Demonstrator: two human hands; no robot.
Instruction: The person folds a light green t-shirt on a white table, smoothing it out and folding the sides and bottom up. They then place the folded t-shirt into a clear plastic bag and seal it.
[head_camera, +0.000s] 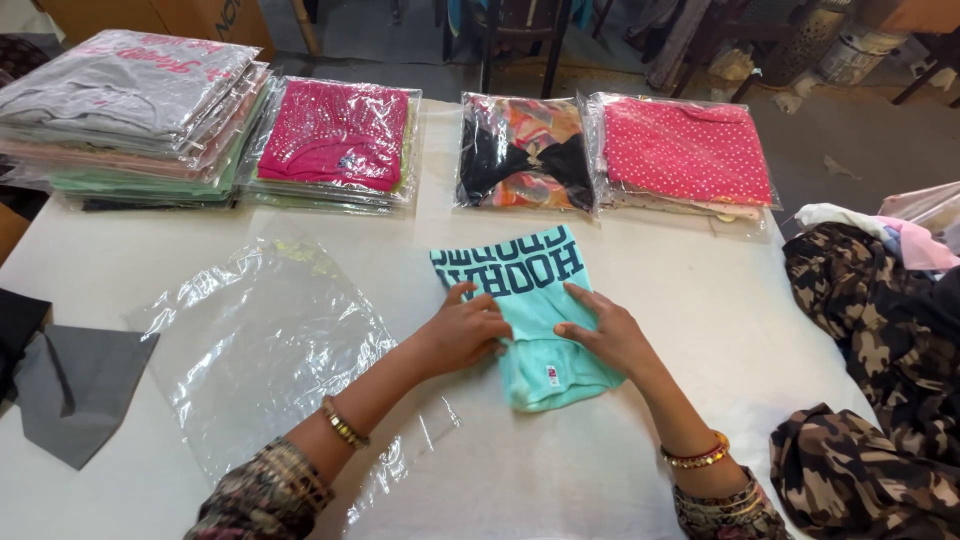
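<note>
A folded mint-green garment (530, 300) with dark blue lettering lies on the white table (700, 330) in front of me. My left hand (468, 328) presses on its left edge, fingers spread flat. My right hand (603, 332) rests on its right side, thumb and fingers pinching a fold of the fabric. An empty clear plastic bag (262, 340) lies flat on the table to the left of my left arm.
Along the far edge sit bagged folded clothes: a tall stack with grey on top (130, 110), a magenta pack (335, 135), a multicoloured pack (525, 150) and a pink dotted pack (685, 150). Camouflage fabric (880, 380) heaps at the right. Grey cloth (80, 385) lies at the left.
</note>
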